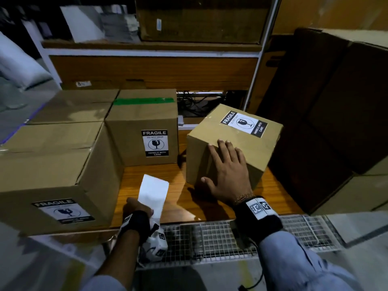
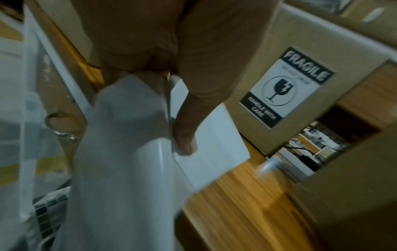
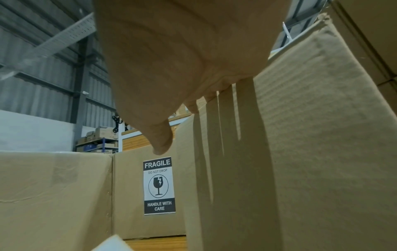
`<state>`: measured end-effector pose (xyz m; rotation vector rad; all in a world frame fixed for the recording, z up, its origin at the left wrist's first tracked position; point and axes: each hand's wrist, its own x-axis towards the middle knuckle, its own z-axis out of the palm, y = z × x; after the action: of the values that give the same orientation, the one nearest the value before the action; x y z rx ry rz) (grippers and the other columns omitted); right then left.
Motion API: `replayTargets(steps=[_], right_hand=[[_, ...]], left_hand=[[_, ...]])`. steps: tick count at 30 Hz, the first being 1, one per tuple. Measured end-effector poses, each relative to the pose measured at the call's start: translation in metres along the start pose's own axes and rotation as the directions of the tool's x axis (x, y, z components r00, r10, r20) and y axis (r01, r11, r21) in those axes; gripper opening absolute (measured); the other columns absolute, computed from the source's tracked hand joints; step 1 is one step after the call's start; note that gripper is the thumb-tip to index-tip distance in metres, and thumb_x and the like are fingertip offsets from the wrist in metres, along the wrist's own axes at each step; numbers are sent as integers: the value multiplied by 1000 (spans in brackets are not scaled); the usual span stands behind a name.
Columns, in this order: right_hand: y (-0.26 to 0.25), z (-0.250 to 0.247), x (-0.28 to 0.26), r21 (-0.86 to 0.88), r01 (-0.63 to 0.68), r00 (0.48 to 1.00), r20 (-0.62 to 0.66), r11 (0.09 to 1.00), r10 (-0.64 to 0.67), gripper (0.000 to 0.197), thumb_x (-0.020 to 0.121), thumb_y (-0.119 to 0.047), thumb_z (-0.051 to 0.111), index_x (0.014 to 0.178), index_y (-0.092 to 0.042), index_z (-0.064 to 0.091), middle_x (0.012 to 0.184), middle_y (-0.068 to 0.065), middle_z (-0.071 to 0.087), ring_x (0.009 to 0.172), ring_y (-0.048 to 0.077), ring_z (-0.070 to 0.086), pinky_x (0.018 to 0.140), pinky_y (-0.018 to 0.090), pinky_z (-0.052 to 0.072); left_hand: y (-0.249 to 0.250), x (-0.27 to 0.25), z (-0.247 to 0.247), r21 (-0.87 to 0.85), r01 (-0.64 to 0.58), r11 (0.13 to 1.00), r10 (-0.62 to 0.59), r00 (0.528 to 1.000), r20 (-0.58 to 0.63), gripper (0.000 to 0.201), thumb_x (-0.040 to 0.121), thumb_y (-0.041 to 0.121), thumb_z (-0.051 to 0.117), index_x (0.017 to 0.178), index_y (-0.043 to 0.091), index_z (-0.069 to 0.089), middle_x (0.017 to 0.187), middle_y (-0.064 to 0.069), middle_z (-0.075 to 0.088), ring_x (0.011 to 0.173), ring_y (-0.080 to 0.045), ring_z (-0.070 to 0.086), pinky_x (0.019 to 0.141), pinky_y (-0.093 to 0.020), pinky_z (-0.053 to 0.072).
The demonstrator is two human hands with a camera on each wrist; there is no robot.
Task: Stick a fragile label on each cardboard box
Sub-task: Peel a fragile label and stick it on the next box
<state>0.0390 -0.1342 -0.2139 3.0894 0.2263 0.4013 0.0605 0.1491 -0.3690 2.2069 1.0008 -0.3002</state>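
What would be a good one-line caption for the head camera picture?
Right hand flat on a labelled cardboard box, left hand holding white backing paper, beside two other labelled boxes.

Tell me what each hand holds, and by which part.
Left hand pinches white backing paper at its lower end. Right hand holds nothing; it rests flat on the tilted box.

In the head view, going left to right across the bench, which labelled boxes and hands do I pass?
Large box → left hand pinching white backing paper → box with green tape → right hand flat on tilted box.
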Motion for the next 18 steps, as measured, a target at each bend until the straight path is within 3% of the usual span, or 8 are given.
replayTargets(steps=[3, 5, 7, 10, 12, 14, 16, 18], right_hand=[[1, -6, 1, 30, 5, 1000, 30, 1000, -6, 104, 88, -75, 51, 166, -27, 2, 174, 11, -1, 160, 32, -1, 129, 51, 1], [2, -12, 2, 90, 2, 998, 55, 996, -7, 99, 90, -74, 49, 166, -27, 6, 174, 9, -1, 160, 30, -1, 129, 49, 0], [3, -21, 1, 217, -22, 999, 52, 976, 11, 90, 93, -71, 50, 164, -26, 21, 174, 6, 9, 160, 27, 5, 130, 48, 3], [3, -36, -5, 469, -49, 997, -25, 882, 69, 72, 97, -64, 54, 153, -21, 45, 163, 4, 39, 151, 24, 30, 126, 46, 21], [0, -45, -10, 555, -68, 988, -76, 829, 132, 61, 98, -62, 54, 142, -21, 57, 144, 2, 59, 134, 23, 49, 116, 42, 37], [-3, -51, -15, 595, -108, 980, -69, 797, 185, 61, 96, -69, 49, 134, -23, 63, 129, 0, 68, 120, 21, 58, 105, 43, 47], [0, -58, -18, 678, -149, 976, -18, 720, 219, 67, 93, -75, 47, 131, -24, 67, 122, -3, 71, 110, 17, 63, 96, 41, 54], [8, -62, -21, 784, -187, 969, 47, 591, 244, 54, 94, -66, 58, 128, -24, 68, 112, -7, 74, 100, 12, 67, 87, 35, 57]], left_hand=[[7, -15, -4, -151, -135, 979, 137, 991, -1, 47, 74, 12, 88, 113, -2, 66, 114, -21, 71, 100, -39, 67, 79, -44, 56], [19, -29, -15, -288, -221, 932, 222, 975, -31, 42, 81, 12, 84, 117, 0, 64, 115, -17, 69, 103, -37, 65, 84, -41, 53], [38, -48, -33, -411, -325, 852, 312, 945, -102, 41, 85, 10, 81, 120, 0, 62, 115, -14, 66, 107, -33, 64, 85, -38, 50], [64, -85, -60, -597, -451, 664, 432, 882, -186, 35, 91, 13, 76, 121, 3, 61, 113, -13, 70, 104, -34, 67, 86, -39, 53], [81, -118, -77, -695, -464, 549, 514, 843, -157, 30, 98, 20, 70, 123, 8, 59, 111, -6, 71, 101, -26, 69, 79, -35, 54], [95, -149, -87, -767, -452, 455, 617, 781, -95, 30, 100, 23, 66, 126, 11, 58, 113, 0, 72, 100, -18, 70, 75, -28, 55], [106, -172, -90, -792, -457, 405, 702, 711, -52, 36, 99, 24, 67, 130, 11, 56, 117, -1, 73, 104, -17, 72, 82, -31, 59], [114, -186, -84, -811, -433, 393, 755, 656, 15, 42, 97, 23, 68, 134, 10, 54, 122, -4, 72, 108, -20, 72, 89, -35, 60]])
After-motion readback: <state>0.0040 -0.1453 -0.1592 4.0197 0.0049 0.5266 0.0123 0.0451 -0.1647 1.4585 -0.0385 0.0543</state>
